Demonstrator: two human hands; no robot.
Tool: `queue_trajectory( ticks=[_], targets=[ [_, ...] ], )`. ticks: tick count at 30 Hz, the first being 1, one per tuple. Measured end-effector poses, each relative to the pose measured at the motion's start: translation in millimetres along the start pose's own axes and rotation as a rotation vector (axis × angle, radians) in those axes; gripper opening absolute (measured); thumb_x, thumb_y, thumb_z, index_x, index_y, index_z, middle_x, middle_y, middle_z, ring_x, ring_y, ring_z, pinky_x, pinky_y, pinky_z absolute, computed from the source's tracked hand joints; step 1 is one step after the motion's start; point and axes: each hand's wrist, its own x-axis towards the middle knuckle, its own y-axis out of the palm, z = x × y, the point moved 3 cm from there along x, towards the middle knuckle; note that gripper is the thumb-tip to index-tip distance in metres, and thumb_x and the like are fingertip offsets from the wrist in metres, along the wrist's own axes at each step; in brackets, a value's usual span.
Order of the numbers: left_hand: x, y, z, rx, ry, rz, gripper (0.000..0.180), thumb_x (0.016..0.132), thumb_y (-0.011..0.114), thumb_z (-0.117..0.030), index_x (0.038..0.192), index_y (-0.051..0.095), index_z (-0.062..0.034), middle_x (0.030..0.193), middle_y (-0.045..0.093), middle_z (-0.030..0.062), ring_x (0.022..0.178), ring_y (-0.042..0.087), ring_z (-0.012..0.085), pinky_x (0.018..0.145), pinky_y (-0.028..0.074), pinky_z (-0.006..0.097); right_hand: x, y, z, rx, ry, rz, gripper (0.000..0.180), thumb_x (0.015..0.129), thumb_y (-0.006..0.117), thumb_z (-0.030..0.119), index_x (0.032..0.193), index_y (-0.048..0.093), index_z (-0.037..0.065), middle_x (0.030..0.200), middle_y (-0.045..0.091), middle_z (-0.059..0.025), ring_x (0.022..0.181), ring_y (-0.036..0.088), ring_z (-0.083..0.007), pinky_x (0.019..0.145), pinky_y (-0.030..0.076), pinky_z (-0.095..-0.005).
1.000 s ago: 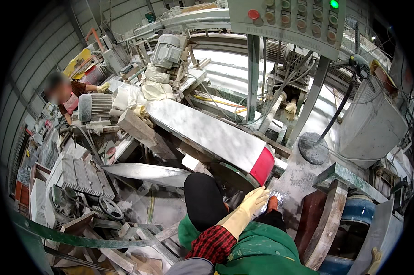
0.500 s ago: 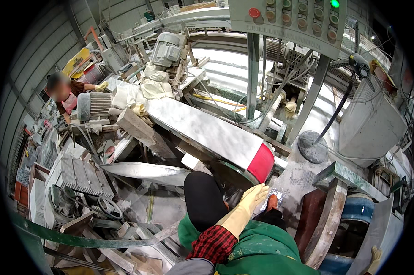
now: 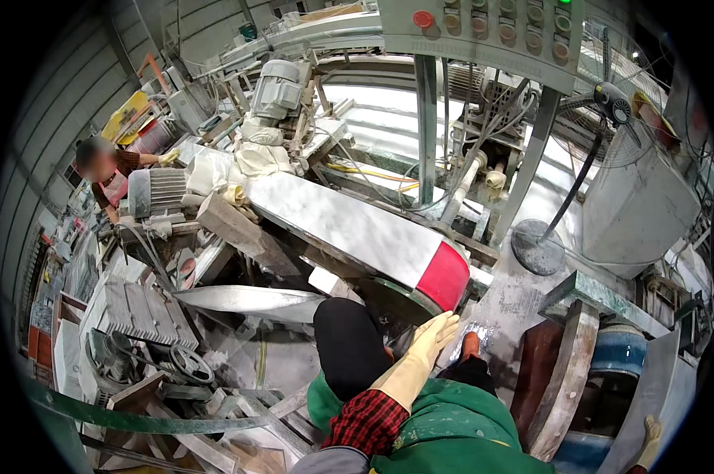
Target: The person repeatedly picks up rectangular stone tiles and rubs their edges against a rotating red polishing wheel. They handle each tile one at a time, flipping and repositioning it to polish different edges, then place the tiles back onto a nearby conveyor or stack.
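Note:
My left hand (image 3: pixel 430 341), in a cream rubber glove, lies over my lap with its fingers stretched out together and nothing in them. Its fingertips are nearest to the red end (image 3: pixel 444 276) of a long, dusty white machine cover (image 3: pixel 349 221). Far off at the lower right edge is my right hand (image 3: pixel 650 442), gloved alike. Its fingers look extended beside a grey panel (image 3: pixel 645 403); whether they touch it I cannot tell. A green apron (image 3: pixel 452 419) covers my lap, and my black-clad knee (image 3: pixel 349 340) is bent below the cover.
A control box (image 3: pixel 483 39) with several buttons hangs ahead, near a standing fan (image 3: pixel 612 103). Stone-coated beams (image 3: pixel 562 379) and blue drums (image 3: pixel 618 350) stand at right. Motors (image 3: pixel 278 88), a handwheel (image 3: pixel 191 362) and a curved green rail (image 3: pixel 152 425) lie left. A co-worker (image 3: pixel 116 182) stands far left.
The view has shifted slightly, so most of the surroundings sit a little further left. My left hand keeps its pose, and my right hand shows a little more at the edge.

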Motion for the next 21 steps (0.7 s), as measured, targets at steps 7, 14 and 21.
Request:
queue_trajectory(
  ticks=[7, 14, 21],
  targets=[
    [0.8, -2.1, -1.1, 0.012, 0.009, 0.011, 0.036, 0.094, 0.064, -0.025, 0.125, 0.061, -0.0062, 0.124, 0.064, 0.0128, 0.111, 0.063, 0.0224, 0.097, 0.049, 0.035, -4.9, 4.8, -3.5, 0.008, -0.001, -0.006, 0.055, 0.082, 0.061, 0.042, 0.110, 0.064, -0.005, 0.107, 0.068, -0.0204, 0.100, 0.065, -0.0350, 0.086, 0.050, -0.0407],
    [2.0, -2.0, -3.2, -0.020, 0.027, 0.024, 0.036, 0.095, 0.062, -0.023, 0.126, 0.060, -0.0053, 0.126, 0.063, 0.0132, 0.112, 0.062, 0.0225, 0.098, 0.049, 0.035, -2.4, 2.4, -5.9, 0.009, -0.007, -0.010, 0.055, 0.082, 0.061, 0.042, 0.111, 0.064, -0.006, 0.108, 0.068, -0.0203, 0.100, 0.065, -0.0349, 0.087, 0.050, -0.0406],
    [4.2, -3.1, -5.6, -0.050, 0.036, 0.026, 0.037, 0.094, 0.064, -0.024, 0.125, 0.060, -0.0046, 0.125, 0.064, 0.0120, 0.115, 0.061, 0.0222, 0.100, 0.048, 0.035, -2.9, -1.2, 0.4, -0.011, -0.001, -0.010, 0.055, 0.082, 0.061, 0.042, 0.111, 0.064, -0.006, 0.108, 0.068, -0.0202, 0.101, 0.065, -0.0349, 0.087, 0.050, -0.0405]
  ],
)
